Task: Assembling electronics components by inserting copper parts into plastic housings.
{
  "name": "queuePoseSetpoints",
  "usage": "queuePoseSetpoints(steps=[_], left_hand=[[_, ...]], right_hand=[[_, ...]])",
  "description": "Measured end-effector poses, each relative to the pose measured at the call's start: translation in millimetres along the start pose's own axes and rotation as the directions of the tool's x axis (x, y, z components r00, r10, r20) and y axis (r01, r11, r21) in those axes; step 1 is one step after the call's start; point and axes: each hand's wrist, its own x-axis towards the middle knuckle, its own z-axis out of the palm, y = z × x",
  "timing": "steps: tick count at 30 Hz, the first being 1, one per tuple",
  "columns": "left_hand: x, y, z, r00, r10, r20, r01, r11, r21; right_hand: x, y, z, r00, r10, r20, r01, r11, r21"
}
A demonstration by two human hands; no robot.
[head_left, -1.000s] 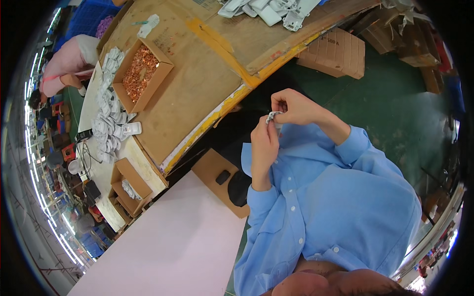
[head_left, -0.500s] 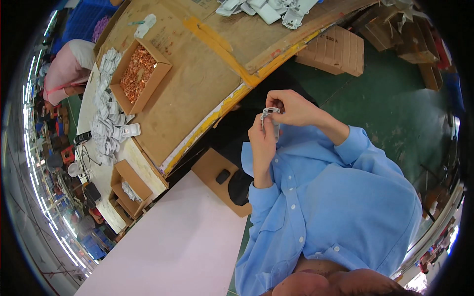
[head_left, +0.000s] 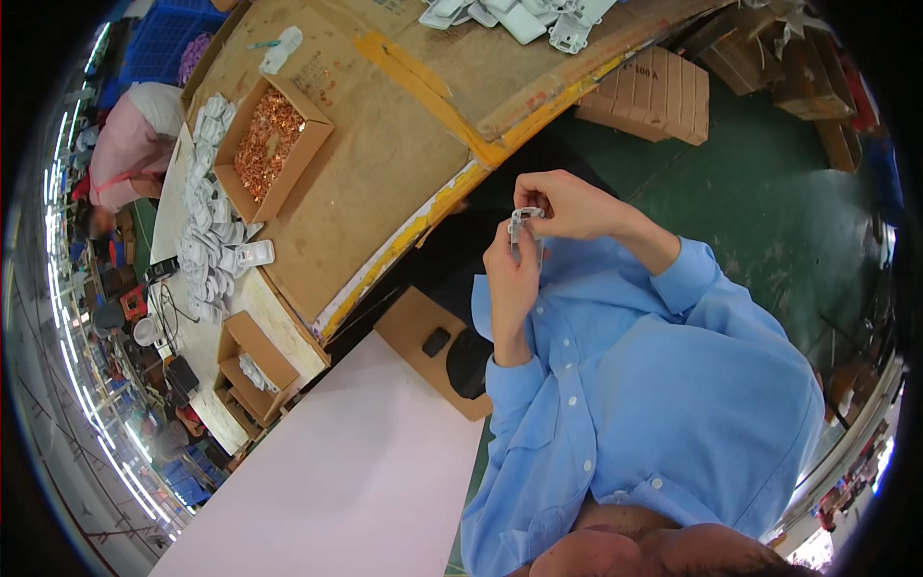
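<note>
Holding a white part (head_left: 525, 214) in both hands.
Gripped by the fingers of the left hand (head_left: 511, 281), pinched at the top by the right hand (head_left: 569, 206), near the blue shirt (head_left: 663, 385). Farther off, can see a box (head_left: 296, 171) of coppery bits (head_left: 258, 159) on the table (head_left: 385, 163), just beside a white pile (head_left: 204, 240).

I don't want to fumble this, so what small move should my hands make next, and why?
Perhaps steady the pale-grey plastic casing with the left hand and press gently at its upper end with the right hand: both hands hold it, the left lower, the right at that end. Any part between them is hidden.
</note>
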Motion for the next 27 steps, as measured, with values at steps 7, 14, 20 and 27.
queuePoseSetpoints(steps=[7,14,20,27], left_hand=[[-3,-1,-4,1.000,-0.012,0.011,0.012,1.000,-0.024],[-3,2,-6,0.999,-0.017,0.044,0.018,1.000,-0.019],[0,4,-2,0.999,0.014,0.050,-0.015,0.999,0.033],[4,-5,-6,0.996,0.089,-0.005,-0.088,0.990,0.106]], right_hand=[[0,-3,0,0.998,-0.054,0.032,0.054,0.998,0.018],[1,-7,-4,0.994,-0.076,0.075,0.074,0.997,0.038],[-1,-4,-6,0.996,-0.083,0.042,0.082,0.997,0.013],[8,1,2,0.987,-0.160,-0.020,0.158,0.984,-0.082]])
